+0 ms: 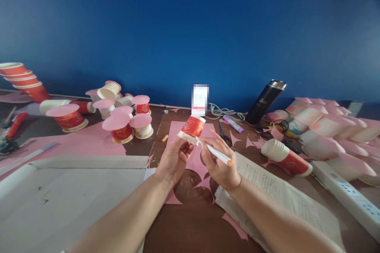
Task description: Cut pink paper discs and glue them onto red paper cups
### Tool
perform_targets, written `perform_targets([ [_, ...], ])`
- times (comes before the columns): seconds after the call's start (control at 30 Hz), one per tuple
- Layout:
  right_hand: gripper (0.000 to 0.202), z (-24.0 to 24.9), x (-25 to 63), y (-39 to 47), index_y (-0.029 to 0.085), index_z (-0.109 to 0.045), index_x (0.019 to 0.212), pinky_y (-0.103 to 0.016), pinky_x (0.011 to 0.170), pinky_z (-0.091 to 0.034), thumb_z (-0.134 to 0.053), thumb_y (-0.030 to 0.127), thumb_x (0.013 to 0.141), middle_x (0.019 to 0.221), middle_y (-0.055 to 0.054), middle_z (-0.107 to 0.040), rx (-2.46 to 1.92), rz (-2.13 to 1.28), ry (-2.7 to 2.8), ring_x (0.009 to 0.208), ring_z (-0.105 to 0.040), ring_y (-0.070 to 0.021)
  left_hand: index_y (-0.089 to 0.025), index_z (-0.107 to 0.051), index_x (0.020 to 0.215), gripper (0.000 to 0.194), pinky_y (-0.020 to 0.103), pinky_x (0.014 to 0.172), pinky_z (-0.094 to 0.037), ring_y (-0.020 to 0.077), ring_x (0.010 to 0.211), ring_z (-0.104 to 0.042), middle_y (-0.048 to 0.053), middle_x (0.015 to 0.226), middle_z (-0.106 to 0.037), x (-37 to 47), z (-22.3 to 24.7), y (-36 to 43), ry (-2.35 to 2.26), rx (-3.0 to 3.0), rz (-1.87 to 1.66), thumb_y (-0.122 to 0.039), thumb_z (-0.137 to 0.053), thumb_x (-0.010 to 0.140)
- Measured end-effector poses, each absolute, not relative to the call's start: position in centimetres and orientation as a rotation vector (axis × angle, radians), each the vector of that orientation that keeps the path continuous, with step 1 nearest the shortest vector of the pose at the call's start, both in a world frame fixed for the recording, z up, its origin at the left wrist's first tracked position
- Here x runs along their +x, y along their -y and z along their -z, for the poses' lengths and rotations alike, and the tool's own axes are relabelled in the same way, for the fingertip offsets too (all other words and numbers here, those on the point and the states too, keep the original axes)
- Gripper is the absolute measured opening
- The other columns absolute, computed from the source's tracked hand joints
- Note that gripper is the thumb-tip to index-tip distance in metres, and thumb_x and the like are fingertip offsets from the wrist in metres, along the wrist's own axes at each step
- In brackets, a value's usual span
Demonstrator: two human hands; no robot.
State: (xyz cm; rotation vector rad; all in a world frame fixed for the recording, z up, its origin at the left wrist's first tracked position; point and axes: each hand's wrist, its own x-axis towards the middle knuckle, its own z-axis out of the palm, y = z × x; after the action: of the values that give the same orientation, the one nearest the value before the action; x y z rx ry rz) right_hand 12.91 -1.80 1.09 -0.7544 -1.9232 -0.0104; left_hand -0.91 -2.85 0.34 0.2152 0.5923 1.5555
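My left hand (175, 159) is closed around the lower part of a red and white paper cup (192, 127), which it holds tilted over the table. In my right hand (220, 158) is a white marker pen (218, 153) with an orange end, gripped like a writing tool. The pen's tip meets or nearly meets the cup's pale edge; contact is hard to tell. A sheet of pink paper (197, 162) with round cut-outs lies beneath both hands. A small orange pen cap (164, 138) rests on the table left of the cup.
Paper cups with pink discs (118, 123) stand at left, near stacked red cups (32, 81). An open white box (89, 205) sits front left. At right are scissors (225, 134), a glue stick (233, 124), a black flask (265, 102), a power strip (346, 193) and a newspaper (282, 193).
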Motion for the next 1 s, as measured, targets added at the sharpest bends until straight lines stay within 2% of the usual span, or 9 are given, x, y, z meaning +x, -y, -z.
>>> perform_targets([
  [0.3, 0.017, -1.16, 12.94, 1.75, 0.022, -0.061, 0.102, -0.046, 0.1, -0.048, -0.052, 0.016, 0.088, 0.094, -0.004, -0.073, -0.735, 0.011, 1.923, 0.086, -0.069, -0.0199, -0.012, -0.069, 0.081, 0.007, 0.02, 0.072, -0.05, 0.0091, 0.076, -0.062, 0.004, 0.083, -0.069, -0.81, -0.58, 2.93, -0.58, 0.209, -1.548, -0.008, -0.065, 0.076],
  [0.63, 0.016, -1.27, 12.79, 2.04, 0.021, -0.06, 0.1, -0.045, 0.098, -0.048, -0.054, 0.014, 0.087, 0.091, -0.004, -0.072, -0.709, -0.01, 1.948, 0.084, -0.067, -0.0197, -0.012, -0.069, 0.083, 0.009, 0.021, 0.077, -0.05, 0.0094, 0.079, -0.062, 0.005, 0.088, -0.068, -0.97, -0.41, 2.95, -0.585, 0.234, -1.533, -0.01, -0.061, 0.078],
  [1.0, 0.019, -0.97, 12.82, 2.16, 0.021, -0.06, 0.101, -0.043, 0.092, -0.048, -0.055, 0.012, 0.086, 0.091, -0.004, -0.072, -0.683, 0.0, 1.966, 0.086, -0.065, -0.0209, -0.011, -0.067, 0.077, 0.003, 0.021, 0.074, -0.05, 0.0092, 0.074, -0.06, 0.004, 0.081, -0.066, -0.88, -0.34, 2.97, -0.578, 0.237, -1.556, -0.009, -0.064, 0.075],
])
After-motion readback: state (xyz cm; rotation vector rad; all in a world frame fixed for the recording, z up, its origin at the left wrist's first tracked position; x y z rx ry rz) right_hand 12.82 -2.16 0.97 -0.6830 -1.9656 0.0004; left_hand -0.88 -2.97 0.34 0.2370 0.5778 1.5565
